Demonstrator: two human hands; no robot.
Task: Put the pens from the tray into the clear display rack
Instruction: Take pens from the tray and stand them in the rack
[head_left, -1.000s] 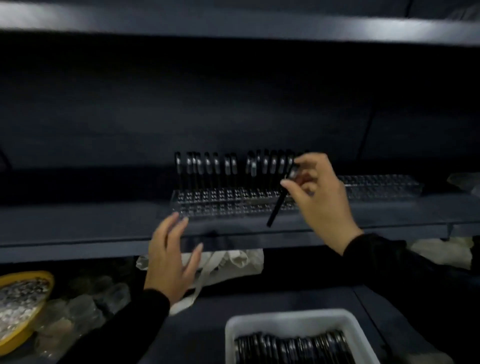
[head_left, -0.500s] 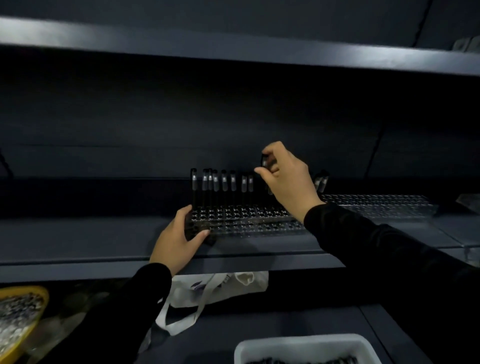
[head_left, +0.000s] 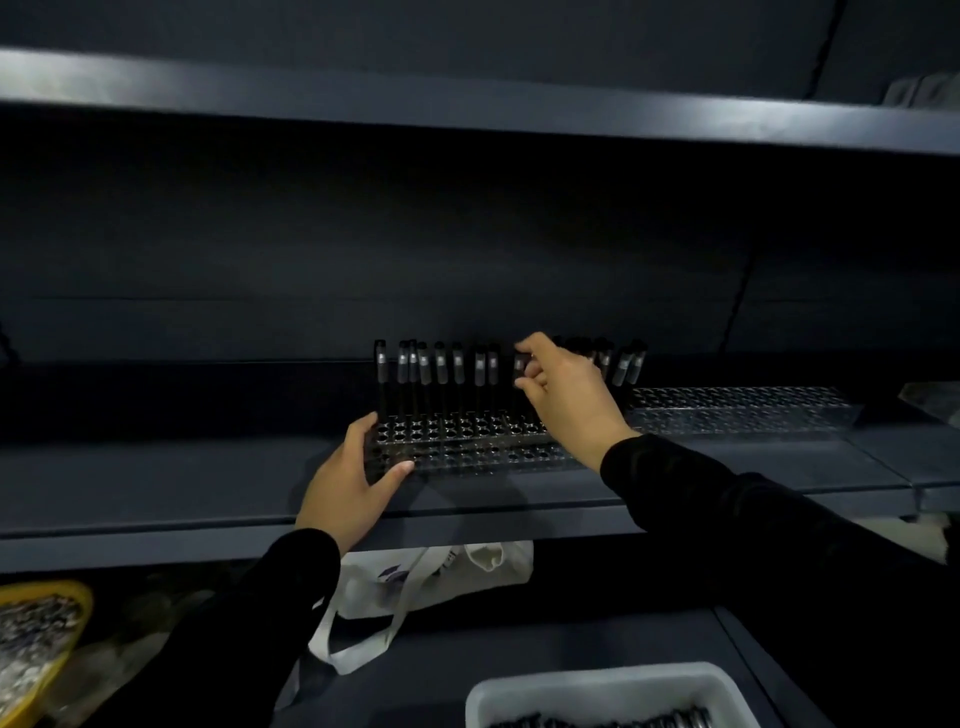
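Note:
A clear display rack (head_left: 467, 441) full of small holes stands on the dark middle shelf. Several black pens (head_left: 441, 366) stand upright in its back row. My left hand (head_left: 348, 483) grips the rack's front left corner, thumb on its front edge. My right hand (head_left: 566, 395) reaches over the rack, fingertips pinched on the top of one black pen (head_left: 519, 364) standing in the back row. A white tray (head_left: 602, 693) with more black pens (head_left: 623, 723) sits at the bottom edge.
A second clear rack (head_left: 737, 410) lies to the right on the same shelf. A white cloth bag (head_left: 415, 582) hangs below the shelf edge. A yellow bowl (head_left: 41, 634) of small items sits at lower left. Another shelf (head_left: 467, 111) runs overhead.
My right hand carried a pen from in front of the rack to the back row and stood it upright. My left hand moved up and took hold of the rack's corner.

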